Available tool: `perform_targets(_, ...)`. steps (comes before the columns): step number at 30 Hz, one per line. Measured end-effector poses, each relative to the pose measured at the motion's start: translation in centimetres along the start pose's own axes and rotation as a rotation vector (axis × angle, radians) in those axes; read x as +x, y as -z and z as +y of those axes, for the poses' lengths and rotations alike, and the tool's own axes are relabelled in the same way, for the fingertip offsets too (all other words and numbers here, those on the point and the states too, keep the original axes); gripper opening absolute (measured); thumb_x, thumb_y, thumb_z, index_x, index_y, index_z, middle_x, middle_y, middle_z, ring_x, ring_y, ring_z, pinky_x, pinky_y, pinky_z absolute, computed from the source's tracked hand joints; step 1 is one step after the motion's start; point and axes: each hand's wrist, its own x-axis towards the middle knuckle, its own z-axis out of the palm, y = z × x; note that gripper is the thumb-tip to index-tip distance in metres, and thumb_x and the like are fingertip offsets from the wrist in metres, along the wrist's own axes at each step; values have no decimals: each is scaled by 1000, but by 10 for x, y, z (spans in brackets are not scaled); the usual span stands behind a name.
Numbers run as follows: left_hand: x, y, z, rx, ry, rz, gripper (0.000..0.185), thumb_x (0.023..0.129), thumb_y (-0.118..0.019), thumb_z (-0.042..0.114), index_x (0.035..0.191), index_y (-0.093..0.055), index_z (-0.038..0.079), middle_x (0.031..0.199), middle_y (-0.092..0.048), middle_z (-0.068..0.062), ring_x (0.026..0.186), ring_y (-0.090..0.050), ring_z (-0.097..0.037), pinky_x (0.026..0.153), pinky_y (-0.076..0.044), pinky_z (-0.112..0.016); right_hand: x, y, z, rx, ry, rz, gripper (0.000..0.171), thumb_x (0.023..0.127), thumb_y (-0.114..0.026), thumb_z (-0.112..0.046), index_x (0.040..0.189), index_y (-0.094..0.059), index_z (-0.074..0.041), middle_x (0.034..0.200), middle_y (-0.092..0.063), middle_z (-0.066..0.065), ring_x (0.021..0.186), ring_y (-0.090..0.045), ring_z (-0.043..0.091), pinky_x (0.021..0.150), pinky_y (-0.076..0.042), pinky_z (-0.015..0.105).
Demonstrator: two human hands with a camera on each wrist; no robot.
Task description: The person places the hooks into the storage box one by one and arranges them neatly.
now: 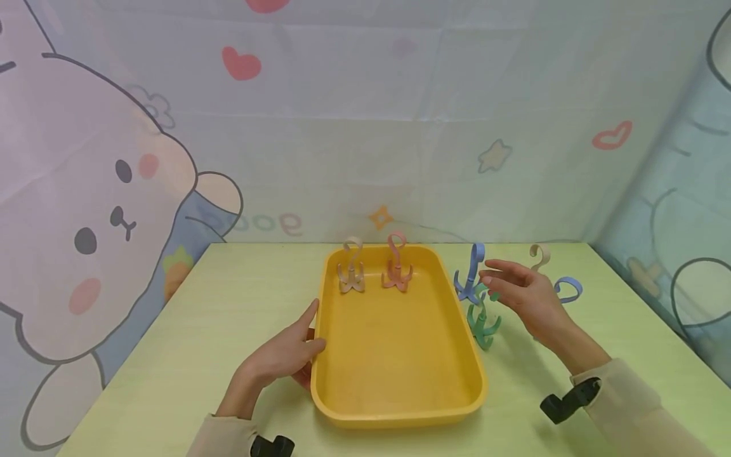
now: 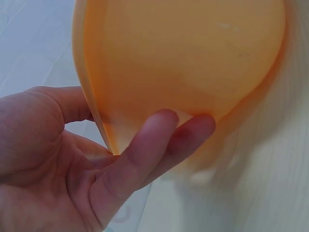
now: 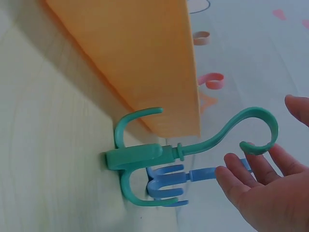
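A person sits at a pale green table [image 1: 240, 298] with a yellow tray [image 1: 394, 406] in the middle of it. The left hand [image 1: 282, 358] holds the tray's left rim near the front corner: the thumb lies over the edge and the fingers [image 2: 159, 140] curl under the outer wall, as the left wrist view shows up close.

The right hand [image 1: 528, 295] hovers just right of the tray, fingers spread and relaxed, gripping nothing. Its fingertips [image 3: 234, 176] are right at the curled top of a green hook [image 3: 159, 154]; whether they touch it cannot be told. The green hook stands on its claw-shaped prongs on the table, just beside the tray's right wall. A blue hook [image 1: 471, 273] stands directly behind it, also close to the tray, and the two hooks appear to overlap in the right wrist view.

Inside the tray, at the far end, two more hooks stand upright side by side: a beige hook [image 1: 351, 270] on the left and a pink hook [image 1: 396, 266] on the right.

Behind the right hand, partly hidden by it, the curl of a second beige one [image 1: 539, 254] and a second blue one [image 1: 568, 289] show above the table. A cartoon backdrop [image 1: 114, 190] with a rabbit and hearts hangs behind.
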Motion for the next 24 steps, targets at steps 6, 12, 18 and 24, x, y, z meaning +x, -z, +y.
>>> perform_targets(6, 0, 0, 1, 4, -2, 5, 89, 103, -49, 13, 171, 9, 13, 137, -61, -29, 68, -76, -29, 61, -67, -44, -1, 1, 11, 11, 26, -42, 37, 103, -68, -16, 140, -65, -20, 118, -72, -18, 110, -70, 0, 94, -59, 16)
perform_targets(12, 0, 0, 0, 6, -10, -5, 89, 103, -48, 11, 170, 11, 12, 132, -64, -27, 71, -76, -29, 63, -67, -43, 0, 3, 20, -54, 31, -87, 37, 103, -69, -15, 140, -67, -19, 118, -73, -15, 106, -69, 4, 93, -60, 19)
perform_targets(18, 0, 0, -2, 13, -15, -7, 89, 103, -48, 12, 170, 11, 11, 132, -65, -26, 71, -76, -29, 64, -67, -42, 2, 4, 27, -47, 50, -121, 32, 102, -68, -12, 134, -71, -16, 113, -76, -10, 104, -71, 9, 92, -61, 22)
perform_targets(24, -1, -1, -1, 11, -14, -5, 89, 104, -49, 13, 170, 11, 12, 132, -65, -26, 70, -76, -31, 63, -67, -43, 5, 4, 33, -23, 63, -121, 28, 102, -70, -11, 129, -74, -5, 121, -75, -12, 113, -70, 3, 95, -60, 21)
